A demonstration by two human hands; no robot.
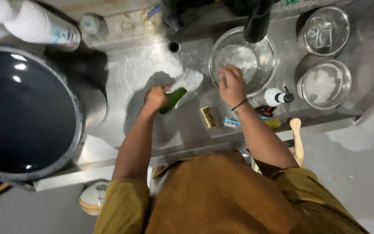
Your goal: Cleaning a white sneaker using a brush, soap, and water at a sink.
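Green sponge (172,99), foamy, gripped in our left hand (156,98) mid-frame on the steel table (122,125); our right hand (231,84) hovers half-open over the glass bowl (262,47)

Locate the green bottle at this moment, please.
In the head view, the green bottle is gripped in the left hand over the steel counter, its foamy end pointing toward the glass bowl.

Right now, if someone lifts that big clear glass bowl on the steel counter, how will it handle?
The big clear glass bowl is probably slippery, since it looks wet with foam inside. Likely heavy and breakable, being glass. Its wide base should resist tipping.
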